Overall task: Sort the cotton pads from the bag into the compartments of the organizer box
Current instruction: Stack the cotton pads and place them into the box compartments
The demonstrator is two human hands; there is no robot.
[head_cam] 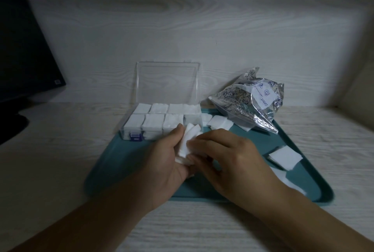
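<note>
A clear organizer box (162,119) with its lid up stands on the teal tray (129,156); its compartments hold white cotton pads. My left hand (166,160) grips a small stack of square cotton pads (187,144) just in front of the box's right end. My right hand (228,156) pinches the same stack from the right. A crinkled clear plastic bag (249,105) lies at the tray's back right. Loose pads lie beside the box (219,123) and on the tray's right side (285,156).
A dark monitor (22,45) stands at the left on the pale wooden desk (50,160). A wood-grain wall closes the back, close behind the box lid. More pads (291,180) lie near the tray's front right rim.
</note>
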